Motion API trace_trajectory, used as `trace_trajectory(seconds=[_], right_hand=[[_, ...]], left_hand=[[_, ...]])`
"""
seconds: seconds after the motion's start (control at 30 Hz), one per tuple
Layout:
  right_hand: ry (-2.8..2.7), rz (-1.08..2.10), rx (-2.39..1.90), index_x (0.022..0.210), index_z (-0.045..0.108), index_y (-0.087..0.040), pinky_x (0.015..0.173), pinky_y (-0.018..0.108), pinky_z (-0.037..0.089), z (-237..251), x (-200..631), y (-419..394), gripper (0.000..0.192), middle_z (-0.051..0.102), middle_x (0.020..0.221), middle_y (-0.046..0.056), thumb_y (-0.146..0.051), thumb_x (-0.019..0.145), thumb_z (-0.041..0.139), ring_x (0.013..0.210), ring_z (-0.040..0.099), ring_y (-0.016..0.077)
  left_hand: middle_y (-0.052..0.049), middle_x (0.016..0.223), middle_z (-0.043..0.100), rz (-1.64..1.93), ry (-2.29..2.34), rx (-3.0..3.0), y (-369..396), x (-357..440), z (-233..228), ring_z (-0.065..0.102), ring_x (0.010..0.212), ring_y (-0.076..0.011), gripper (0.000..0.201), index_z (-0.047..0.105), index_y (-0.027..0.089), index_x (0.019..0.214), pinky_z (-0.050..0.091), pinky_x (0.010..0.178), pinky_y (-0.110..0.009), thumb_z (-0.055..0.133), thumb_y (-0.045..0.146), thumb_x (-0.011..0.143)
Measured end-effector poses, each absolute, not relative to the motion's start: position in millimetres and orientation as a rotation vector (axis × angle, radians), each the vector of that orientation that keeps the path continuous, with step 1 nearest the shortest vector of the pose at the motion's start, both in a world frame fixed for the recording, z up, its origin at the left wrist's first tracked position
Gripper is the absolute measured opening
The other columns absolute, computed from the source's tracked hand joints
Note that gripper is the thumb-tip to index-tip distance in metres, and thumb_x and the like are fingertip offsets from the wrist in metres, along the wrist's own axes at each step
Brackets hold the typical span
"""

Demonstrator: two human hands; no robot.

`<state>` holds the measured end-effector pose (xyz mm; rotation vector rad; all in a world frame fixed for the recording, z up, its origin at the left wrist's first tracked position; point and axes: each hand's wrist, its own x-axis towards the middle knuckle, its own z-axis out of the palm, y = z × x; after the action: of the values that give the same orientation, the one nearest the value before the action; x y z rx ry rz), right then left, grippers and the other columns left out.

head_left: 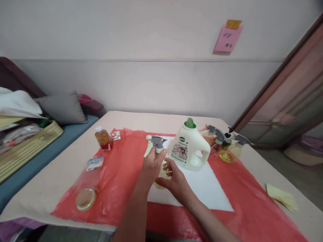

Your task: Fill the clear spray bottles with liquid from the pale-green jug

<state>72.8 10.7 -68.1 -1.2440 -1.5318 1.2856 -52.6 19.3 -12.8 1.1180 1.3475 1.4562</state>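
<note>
Both hands grip a spray bottle [161,168] on red plastic [121,178].
Left hand [151,164] grasps its neck, right hand [176,179] wraps its body; a jug [190,148] stands just beside.

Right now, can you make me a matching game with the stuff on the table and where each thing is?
Things:
1. spray bottle
2. big jug
3. small amber bottle
4. yellow notes

Places:
A. far left, by the edge of the red sheet
B. right of the red sheet, on bare table
C. between the left hand and right hand
D. on the white sheet, behind the hands

Pairs: 1-C, 2-D, 3-A, 4-B
</note>
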Motion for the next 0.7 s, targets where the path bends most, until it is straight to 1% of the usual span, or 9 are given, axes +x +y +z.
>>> trace_trajectory(seconds=[0.03, 0.1, 0.17, 0.23, 0.33, 0.4, 0.47, 0.53, 0.7], right_hand=[[-1.488, 1.377, -1.168, 0.127, 0.054, -0.025, 0.084, 0.037, 0.047, -72, 83, 9, 0.078, 0.063, 0.101, 0.003, -0.036, 0.057, 0.086, 0.09, 0.058, 0.0213], [-1.301, 1.647, -0.927, 0.129, 0.054, -0.027, 0.091, 0.039, 0.045, -82, 102, 9, 0.077, 0.063, 0.111, 0.006, -0.047, 0.061, 0.083, 0.098, 0.059, 0.0228], [-1.064, 1.943, -0.646, 0.131, 0.054, -0.028, 0.095, 0.041, 0.044, -91, 118, 10, 0.07, 0.063, 0.12, 0.008, -0.059, 0.072, 0.073, 0.105, 0.06, 0.0242], [-0.928, 2.14, -0.436, 0.13, 0.056, -0.026, 0.097, 0.042, 0.043, -96, 129, 10, 0.066, 0.063, 0.122, 0.01, -0.064, 0.077, 0.065, 0.107, 0.061, 0.0251], [-0.929, 2.244, -0.285, 0.124, 0.06, -0.022, 0.095, 0.038, 0.043, -94, 135, 10, 0.065, 0.065, 0.116, 0.01, -0.057, 0.071, 0.073, 0.103, 0.062, 0.024], [-0.944, 2.286, -0.228, 0.116, 0.063, -0.018, 0.089, 0.035, 0.044, -91, 135, 11, 0.062, 0.068, 0.107, 0.01, -0.052, 0.066, 0.077, 0.094, 0.064, 0.0226], [-0.975, 2.286, -0.215, 0.107, 0.065, -0.015, 0.082, 0.033, 0.045, -88, 134, 13, 0.057, 0.068, 0.099, 0.009, -0.05, 0.064, 0.077, 0.087, 0.063, 0.0217], [-1.073, 2.186, -0.31, 0.104, 0.065, -0.015, 0.081, 0.033, 0.045, -86, 134, 14, 0.054, 0.067, 0.097, 0.007, -0.046, 0.062, 0.079, 0.088, 0.061, 0.0217], [-1.414, 1.645, -0.97, 0.106, 0.059, -0.02, 0.081, 0.034, 0.044, -86, 131, 9, 0.06, 0.064, 0.098, 0.002, -0.034, 0.055, 0.087, 0.089, 0.056, 0.0209]], left_hand=[[-0.007, 0.095, 0.073, 1.421, 1.333, 1.078, 18, -48, -11, 0.066, 0.1, -0.0287, 0.036, 0.071, 0.023, 0.103, 0.046, 0.092, -0.04, 0.072, 0.048, 0.077], [-0.007, 0.097, 0.073, 1.403, 1.239, 0.97, 16, -42, -11, 0.066, 0.098, -0.0269, 0.036, 0.068, 0.021, 0.101, 0.049, 0.086, -0.038, 0.071, 0.05, 0.078], [-0.009, 0.098, 0.073, 1.45, 1.061, 0.858, 17, -38, -13, 0.067, 0.096, -0.0253, 0.038, 0.064, 0.019, 0.1, 0.052, 0.078, -0.035, 0.072, 0.049, 0.078], [-0.009, 0.094, 0.073, 1.42, 0.953, 0.829, 19, -35, -17, 0.068, 0.089, -0.023, 0.036, 0.063, 0.018, 0.099, 0.053, 0.07, -0.032, 0.073, 0.046, 0.078], [-0.008, 0.091, 0.073, 1.336, 0.933, 0.848, 22, -26, -21, 0.068, 0.081, -0.0206, 0.033, 0.064, 0.017, 0.1, 0.052, 0.064, -0.029, 0.072, 0.043, 0.08], [-0.009, 0.089, 0.073, 1.287, 0.925, 0.848, 23, -19, -22, 0.069, 0.082, -0.0214, 0.034, 0.066, 0.016, 0.099, 0.053, 0.064, -0.029, 0.072, 0.044, 0.081], [-0.01, 0.086, 0.073, 1.268, 0.922, 0.834, 23, -14, -22, 0.07, 0.081, -0.0225, 0.036, 0.067, 0.015, 0.097, 0.054, 0.065, -0.031, 0.072, 0.046, 0.08], [-0.009, 0.084, 0.073, 1.276, 0.946, 0.823, 23, -11, -23, 0.07, 0.078, -0.0224, 0.036, 0.067, 0.015, 0.094, 0.054, 0.066, -0.032, 0.074, 0.046, 0.078], [-0.006, 0.088, 0.075, 1.37, 1.062, 0.886, 26, -14, -30, 0.069, 0.083, -0.0188, 0.031, 0.067, 0.017, 0.092, 0.054, 0.074, -0.029, 0.08, 0.039, 0.074]])
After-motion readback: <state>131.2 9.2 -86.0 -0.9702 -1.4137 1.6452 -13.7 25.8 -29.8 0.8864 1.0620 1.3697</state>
